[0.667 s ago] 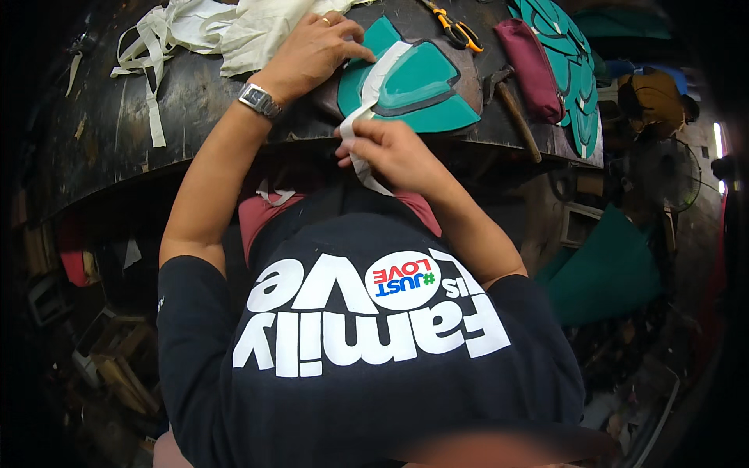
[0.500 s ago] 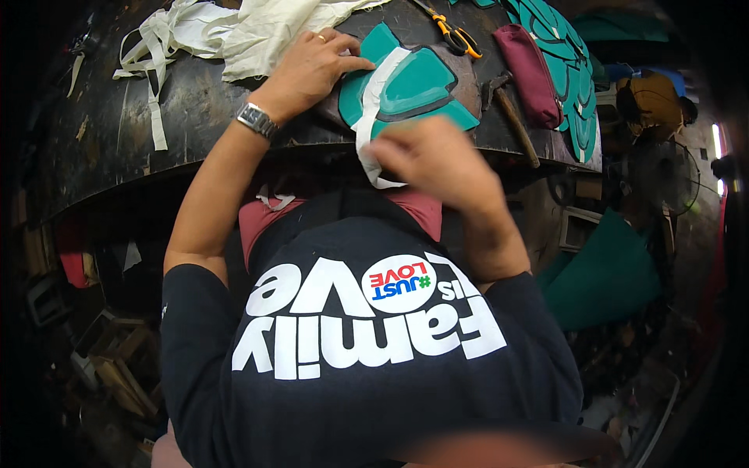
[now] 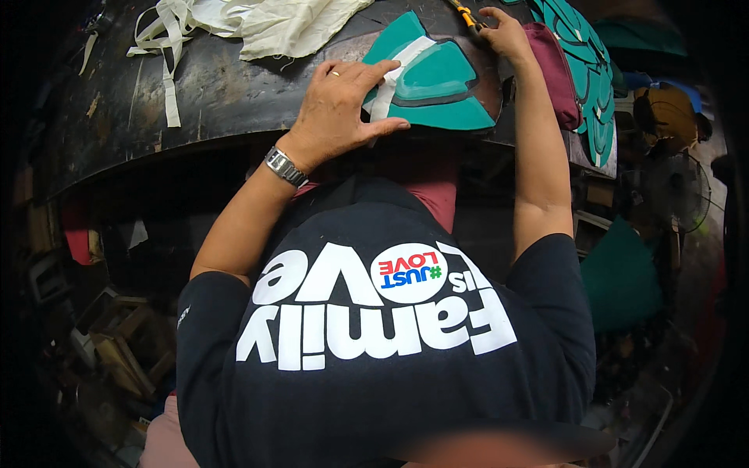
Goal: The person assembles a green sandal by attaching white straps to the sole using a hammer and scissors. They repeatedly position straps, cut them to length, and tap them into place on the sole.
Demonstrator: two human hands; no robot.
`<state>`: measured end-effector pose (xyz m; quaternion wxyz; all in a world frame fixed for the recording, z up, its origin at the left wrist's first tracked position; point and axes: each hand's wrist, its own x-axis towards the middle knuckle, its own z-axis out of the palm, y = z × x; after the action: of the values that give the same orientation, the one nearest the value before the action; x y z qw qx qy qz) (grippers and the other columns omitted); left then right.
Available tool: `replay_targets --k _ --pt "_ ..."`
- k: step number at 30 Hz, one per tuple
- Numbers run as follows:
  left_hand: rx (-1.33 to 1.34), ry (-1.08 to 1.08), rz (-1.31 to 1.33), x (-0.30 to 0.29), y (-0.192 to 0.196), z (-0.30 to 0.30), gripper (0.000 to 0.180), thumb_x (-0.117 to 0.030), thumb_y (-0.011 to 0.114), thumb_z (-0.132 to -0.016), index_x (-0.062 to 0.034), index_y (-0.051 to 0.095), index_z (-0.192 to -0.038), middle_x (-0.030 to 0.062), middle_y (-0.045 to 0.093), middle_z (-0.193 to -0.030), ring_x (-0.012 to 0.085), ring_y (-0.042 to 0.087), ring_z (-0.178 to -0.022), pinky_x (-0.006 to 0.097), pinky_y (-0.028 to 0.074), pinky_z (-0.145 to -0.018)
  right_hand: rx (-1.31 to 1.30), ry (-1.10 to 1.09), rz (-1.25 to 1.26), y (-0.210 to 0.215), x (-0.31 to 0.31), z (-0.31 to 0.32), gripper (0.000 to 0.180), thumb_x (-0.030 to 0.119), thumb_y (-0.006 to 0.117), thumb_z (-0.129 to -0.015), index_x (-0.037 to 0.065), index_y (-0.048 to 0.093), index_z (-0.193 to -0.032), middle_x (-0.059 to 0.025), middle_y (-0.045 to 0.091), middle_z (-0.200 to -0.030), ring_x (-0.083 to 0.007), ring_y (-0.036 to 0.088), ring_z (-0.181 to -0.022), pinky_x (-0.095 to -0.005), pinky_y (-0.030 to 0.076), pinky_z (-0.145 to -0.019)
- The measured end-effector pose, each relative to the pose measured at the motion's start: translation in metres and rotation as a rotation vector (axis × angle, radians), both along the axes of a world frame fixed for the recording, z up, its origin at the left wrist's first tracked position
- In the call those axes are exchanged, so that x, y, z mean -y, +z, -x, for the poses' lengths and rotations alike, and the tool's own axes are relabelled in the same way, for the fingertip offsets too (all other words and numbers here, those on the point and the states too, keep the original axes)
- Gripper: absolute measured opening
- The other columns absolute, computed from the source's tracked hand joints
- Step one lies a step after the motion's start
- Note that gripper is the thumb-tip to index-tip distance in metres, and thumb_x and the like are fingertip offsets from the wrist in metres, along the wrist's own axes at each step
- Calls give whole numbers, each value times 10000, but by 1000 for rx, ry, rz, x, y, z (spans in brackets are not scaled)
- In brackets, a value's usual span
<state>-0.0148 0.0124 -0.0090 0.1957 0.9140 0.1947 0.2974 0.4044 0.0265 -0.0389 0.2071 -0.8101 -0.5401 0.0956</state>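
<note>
On the dark table lies a green cut piece (image 3: 437, 74) of sheet material, with a white fabric strip (image 3: 414, 51) laid across it and dark lines along its inner edges. My left hand (image 3: 339, 105) rests on the left side of this piece, thumb and fingers spread apart over the strip, pressing it down. Further off to the right, my right hand (image 3: 509, 35) has its fingers at the handles of orange and black scissors (image 3: 468, 17). The scissors' blades are cut off by the upper edge of the picture.
Cream cloth (image 3: 292, 27) and narrow cream strips (image 3: 170, 74) lie at the table's left. A maroon pouch (image 3: 552, 78) sits beyond my right forearm, beside a pile of green cut pieces (image 3: 597, 97). A fan (image 3: 679, 191) stands at the far right.
My right hand has left the loose end of the white strip and reached away to the scissors. My left hand has shifted nearer, its thumb now spread onto the green piece's near edge.
</note>
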Motion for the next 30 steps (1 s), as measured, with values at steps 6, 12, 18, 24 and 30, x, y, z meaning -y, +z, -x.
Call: replay_targets --k 6,12,18,24,30 --pt "-17 110 -70 19 6 8 777 -400 844 -751 -154 533 -1418 87 654 -1142 277 609 -1065 425 423 -928 -877 144 -341 60 86 90 542 165 735 -860 60 568 -1365 -54 644 -823 -140 641 -690 -264 487 -569" --pt "-25 159 268 43 -1 27 805 -264 858 -752 -151 486 -1457 72 672 -1035 219 649 -850 355 488 -772 -1519 147 17 69 193 196 601 121 772 -850 33 508 -1382 -62 624 -848 -123 606 -619 -222 453 -521" --pt "92 157 493 41 -4 27 698 -201 820 -807 -135 518 -1433 71 726 -889 222 692 -759 345 534 -720 -1733 -107 193 61 238 214 786 327 882 -745 37 490 -1362 -116 630 -821 -132 551 -547 -207 411 -478" --pt "213 22 792 36 3 19 604 -128 763 -853 -105 535 -1411 56 721 -818 183 693 -724 305 536 -717 -1875 -52 258 57 243 202 710 313 830 -797 43 473 -1350 -136 610 -784 -179 582 -564 -247 451 -511" --pt "176 -30 817 30 8 18 667 -61 724 -867 -87 456 -1478 21 676 -834 111 638 -805 282 493 -857 -1908 -6 226 47 226 207 741 351 813 -817 6 455 -1367 -130 592 -763 -169 559 -547 -250 426 -506"
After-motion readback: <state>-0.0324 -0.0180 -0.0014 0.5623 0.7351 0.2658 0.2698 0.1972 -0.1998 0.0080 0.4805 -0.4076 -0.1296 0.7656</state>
